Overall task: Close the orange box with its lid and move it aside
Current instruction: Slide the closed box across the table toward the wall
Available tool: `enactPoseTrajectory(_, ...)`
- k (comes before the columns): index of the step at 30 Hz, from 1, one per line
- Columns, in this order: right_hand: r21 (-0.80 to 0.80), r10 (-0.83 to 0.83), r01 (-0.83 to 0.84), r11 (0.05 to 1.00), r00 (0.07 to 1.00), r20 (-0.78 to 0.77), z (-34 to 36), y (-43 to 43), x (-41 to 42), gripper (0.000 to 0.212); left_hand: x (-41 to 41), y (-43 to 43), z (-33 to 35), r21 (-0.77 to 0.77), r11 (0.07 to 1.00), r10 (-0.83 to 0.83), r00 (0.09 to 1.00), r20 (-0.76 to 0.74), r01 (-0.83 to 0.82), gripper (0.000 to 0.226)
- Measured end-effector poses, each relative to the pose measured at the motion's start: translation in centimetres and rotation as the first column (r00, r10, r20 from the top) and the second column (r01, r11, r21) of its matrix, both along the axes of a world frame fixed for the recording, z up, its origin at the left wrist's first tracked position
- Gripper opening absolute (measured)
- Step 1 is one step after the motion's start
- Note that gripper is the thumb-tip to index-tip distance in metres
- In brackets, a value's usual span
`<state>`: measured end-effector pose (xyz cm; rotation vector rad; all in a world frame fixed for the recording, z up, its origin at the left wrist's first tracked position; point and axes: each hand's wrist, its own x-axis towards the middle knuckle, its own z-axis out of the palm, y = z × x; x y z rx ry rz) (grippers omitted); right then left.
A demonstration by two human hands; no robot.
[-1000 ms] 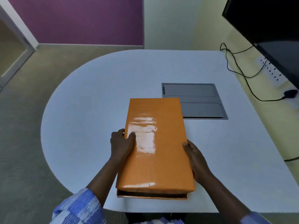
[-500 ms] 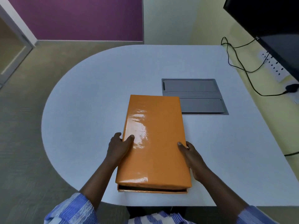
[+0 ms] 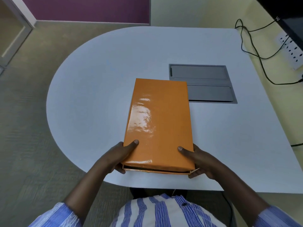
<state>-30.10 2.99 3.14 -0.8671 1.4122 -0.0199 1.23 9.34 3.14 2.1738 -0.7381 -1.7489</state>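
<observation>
A long glossy orange box (image 3: 159, 122) lies lengthwise on the pale table (image 3: 91, 99), its lid covering it. At the near end a dark gap shows between the lid and the box's bottom edge (image 3: 155, 170). My left hand (image 3: 122, 155) grips the near left corner, thumb on the lid and fingers under the edge. On the near right corner sits my right hand (image 3: 199, 161), thumb on top and fingers wrapped around the side and bottom.
A grey recessed cable hatch (image 3: 203, 84) is set in the table just right of the box's far end. Black cables (image 3: 255, 51) and a white power strip (image 3: 291, 51) run along the right wall below a dark screen (image 3: 288, 15). The table's near edge is close to my body.
Both hands slid from the box's long sides back to its near corners, thumbs now on the lid. The box has stayed in about the same place on the table.
</observation>
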Motion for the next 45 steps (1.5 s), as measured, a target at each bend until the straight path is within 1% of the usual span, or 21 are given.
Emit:
enactPoseTrajectory(2,-0.041,-0.008,0.008,0.999,1.000,0.001,0.0,-0.4,0.5,0.088,0.0,-0.4,-0.1,-0.051,0.999,0.014,0.998,0.065,-0.010,0.070)
enactPoseTrajectory(6,-0.136,-0.021,0.021,0.990,1.000,-0.001,-0.1,-1.5,1.6,0.086,0.1,-1.1,-0.3,-0.173,0.983,0.094,0.976,0.197,-0.060,0.061)
enactPoseTrajectory(9,-0.168,-0.036,0.033,0.985,0.999,-0.012,-0.2,-2.0,2.1,0.081,-0.1,-1.3,-0.5,-0.219,0.973,0.120,0.962,0.247,-0.065,0.055)
enactPoseTrajectory(11,-0.174,-0.036,0.032,0.984,0.999,-0.020,-0.4,-2.0,2.0,0.081,0.0,-1.0,-0.7,-0.233,0.971,0.106,0.965,0.238,-0.050,0.065)
enactPoseTrajectory(13,-0.172,-0.022,0.020,0.985,1.000,-0.011,-0.6,-1.9,1.9,0.086,0.1,-0.5,-0.7,-0.249,0.968,0.078,0.978,0.194,-0.028,0.086)
enactPoseTrajectory(15,-0.164,0.009,-0.008,0.986,1.000,0.006,-0.6,-1.9,1.6,0.097,0.3,-0.1,-0.7,-0.254,0.967,0.055,0.988,0.144,-0.016,0.105)
enactPoseTrajectory(17,-0.160,0.056,-0.052,0.986,0.998,0.021,-0.7,-1.9,1.5,0.109,0.4,0.2,-0.8,-0.247,0.969,0.024,0.991,0.133,0.010,0.115)
enactPoseTrajectory(19,-0.186,0.119,-0.114,0.976,0.993,0.013,-0.8,-1.8,1.4,0.114,0.4,0.2,-1.1,-0.241,0.970,-0.008,0.988,0.154,0.046,0.115)
enactPoseTrajectory(21,-0.234,0.159,-0.158,0.959,0.987,-0.015,-1.1,-1.6,1.4,0.115,0.3,0.0,-1.5,-0.240,0.969,-0.022,0.983,0.181,0.066,0.109)
enactPoseTrajectory(26,-0.321,0.160,-0.178,0.930,0.984,-0.082,-1.8,-1.1,1.8,0.115,0.0,-0.1,-2.1,-0.239,0.964,-0.052,0.962,0.267,0.118,0.104)
enactPoseTrajectory(30,-0.326,0.170,-0.196,0.925,0.980,-0.105,-2.1,-1.1,1.8,0.116,0.0,-0.3,-2.5,-0.225,0.966,-0.067,0.961,0.270,0.130,0.106)
enactPoseTrajectory(32,-0.303,0.190,-0.212,0.929,0.977,-0.099,-2.2,-1.2,1.7,0.116,0.2,-0.3,-2.5,-0.227,0.965,-0.079,0.969,0.236,0.134,0.105)
enactPoseTrajectory(33,-0.282,0.201,-0.218,0.934,0.975,-0.089,-2.2,-1.4,1.6,0.117,0.3,-0.3,-2.5,-0.233,0.964,-0.087,0.978,0.190,0.131,0.103)
enactPoseTrajectory(35,-0.219,0.176,-0.179,0.959,0.984,-0.035,-2.1,-1.7,1.4,0.119,0.8,-0.4,-2.4,-0.255,0.961,-0.100,0.994,0.049,0.109,0.097)
enactPoseTrajectory(36,-0.180,0.120,-0.118,0.977,0.993,0.001,-2.2,-1.9,1.4,0.121,1.0,-0.4,-2.4,-0.255,0.963,-0.092,0.996,-0.017,0.084,0.096)
enactPoseTrajectory(37,-0.141,0.045,-0.040,0.989,0.998,0.033,-2.4,-2.0,1.4,0.122,1.3,-0.5,-2.5,-0.238,0.970,-0.057,0.996,-0.068,0.039,0.099)
enactPoseTrajectory(39,-0.091,-0.069,0.074,0.993,0.996,0.058,-2.9,-2.2,1.4,0.120,1.8,-0.7,-3.2,-0.162,0.983,0.068,0.989,-0.129,-0.089,0.107)
enactPoseTrajectory(40,-0.077,-0.093,0.097,0.992,0.994,0.054,-3.1,-2.2,1.5,0.118,1.8,-0.8,-3.6,-0.126,0.983,0.116,0.983,-0.144,-0.135,0.109)
enactPoseTrajectory(42,-0.039,-0.120,0.122,0.992,0.991,0.053,-3.5,-1.9,1.6,0.115,1.6,-0.7,-4.4,-0.077,0.981,0.162,0.972,-0.173,-0.177,0.109)
enactPoseTrajectory(45,0.006,-0.153,0.153,0.988,0.986,0.071,-4.0,-1.6,1.6,0.108,1.2,-0.4,-5.0,-0.018,0.967,0.236,0.926,-0.296,-0.252,0.097)
